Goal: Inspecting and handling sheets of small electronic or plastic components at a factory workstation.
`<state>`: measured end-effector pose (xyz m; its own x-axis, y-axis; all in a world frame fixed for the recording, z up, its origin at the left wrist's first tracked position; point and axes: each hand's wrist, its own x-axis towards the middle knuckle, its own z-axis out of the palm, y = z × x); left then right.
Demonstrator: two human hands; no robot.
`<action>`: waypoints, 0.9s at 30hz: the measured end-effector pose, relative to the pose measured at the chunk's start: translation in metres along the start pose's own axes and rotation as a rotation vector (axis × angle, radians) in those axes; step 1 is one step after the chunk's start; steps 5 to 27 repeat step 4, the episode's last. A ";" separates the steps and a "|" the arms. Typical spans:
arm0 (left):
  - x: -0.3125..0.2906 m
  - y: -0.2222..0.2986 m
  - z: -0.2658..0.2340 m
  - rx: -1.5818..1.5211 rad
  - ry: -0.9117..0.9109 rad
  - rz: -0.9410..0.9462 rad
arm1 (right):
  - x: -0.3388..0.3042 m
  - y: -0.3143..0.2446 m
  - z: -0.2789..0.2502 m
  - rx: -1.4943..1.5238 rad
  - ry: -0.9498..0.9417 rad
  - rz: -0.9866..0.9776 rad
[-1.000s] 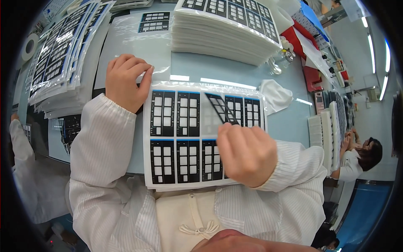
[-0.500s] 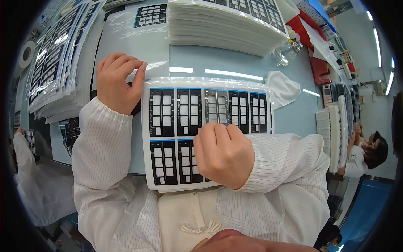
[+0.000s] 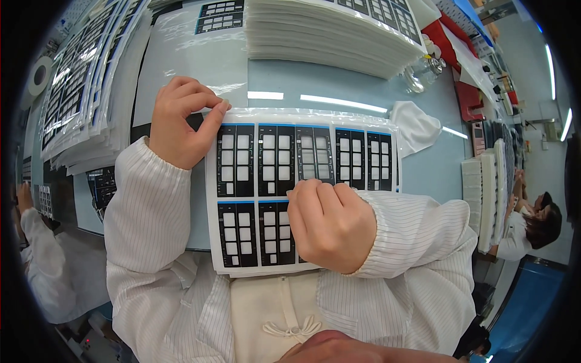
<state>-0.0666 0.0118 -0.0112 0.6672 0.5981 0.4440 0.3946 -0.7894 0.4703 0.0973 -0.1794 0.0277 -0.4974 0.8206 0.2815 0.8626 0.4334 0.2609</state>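
Observation:
A stack of printed label sheets (image 3: 251,198) lies in front of me, with black panels of white squares and blue top edges. Clear film shows along its far edge. At its far left corner is my left hand (image 3: 184,124), thumb and index fingertips pressed together. Whether they pinch the film there is too small to tell. My right hand (image 3: 333,227) rests over the middle of the top sheet, its fingers curled closed and pointing down at it. Whatever those fingers hold is hidden. Just beyond them, one panel (image 3: 315,154) looks greyer than its neighbours.
A thick stack of sheets (image 3: 327,42) stands at the back, beside a glossy sheet (image 3: 187,60). More film-covered sheets (image 3: 72,91) pile up at left. A white cloth (image 3: 416,128) and a glass bottle (image 3: 417,75) lie to the right. Other people sit at both sides.
My left hand has moved right to the stack's corner, and its fingertips now meet there. My right hand has shifted slightly right, still curled over the sheet.

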 end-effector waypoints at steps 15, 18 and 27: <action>0.000 0.000 0.000 0.016 -0.025 -0.008 | -0.001 0.002 -0.001 0.015 -0.061 0.003; 0.000 0.000 0.000 0.016 -0.025 -0.008 | -0.001 0.002 -0.001 0.015 -0.061 0.003; 0.000 0.000 0.000 0.016 -0.025 -0.008 | -0.001 0.002 -0.001 0.015 -0.061 0.003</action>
